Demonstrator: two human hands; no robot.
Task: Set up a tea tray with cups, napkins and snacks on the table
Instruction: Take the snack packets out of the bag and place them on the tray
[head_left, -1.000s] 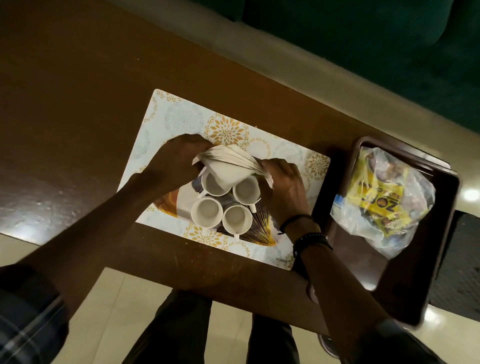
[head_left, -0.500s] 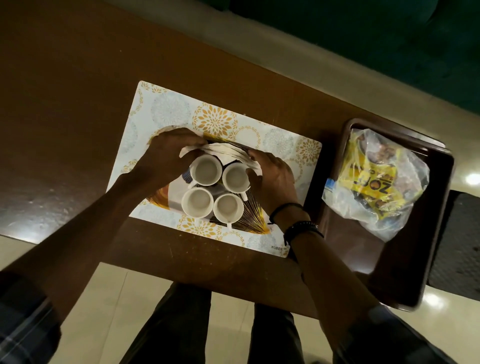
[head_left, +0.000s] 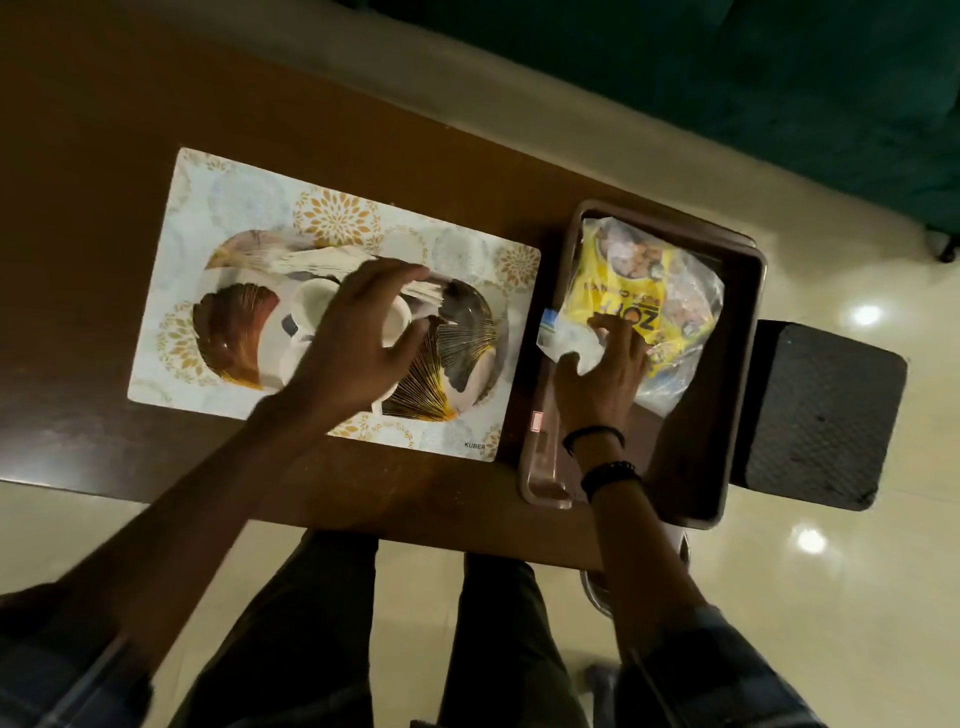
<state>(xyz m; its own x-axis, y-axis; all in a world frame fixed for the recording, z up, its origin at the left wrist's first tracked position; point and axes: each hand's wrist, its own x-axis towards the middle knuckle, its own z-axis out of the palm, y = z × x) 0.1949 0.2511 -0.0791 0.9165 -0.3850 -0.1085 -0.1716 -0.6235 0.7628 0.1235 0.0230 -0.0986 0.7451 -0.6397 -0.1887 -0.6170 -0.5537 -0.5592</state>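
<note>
A round patterned tray (head_left: 236, 332) with gold fan motifs lies on a floral placemat (head_left: 218, 208). White cups (head_left: 311, 306) stand on it, mostly hidden under my left hand (head_left: 358, 338), which hovers over them with fingers spread. Folded white napkins (head_left: 311, 258) lie along the tray's far edge. To the right, a clear bag of yellow snack packets (head_left: 649, 291) sits in a dark brown rectangular tray (head_left: 737, 332). My right hand (head_left: 597, 374) grips the bag's near left corner.
The brown wooden table (head_left: 93, 130) runs left to right, with its near edge just below the placemat. A black textured stool or pad (head_left: 821, 415) stands right of the brown tray. A green sofa (head_left: 727, 78) lies beyond. My legs are under the table edge.
Both hands let go of the napkins, which now lie on the tray's far side. My right hand moved right to the snack bag; my left hand shifted over the cups.
</note>
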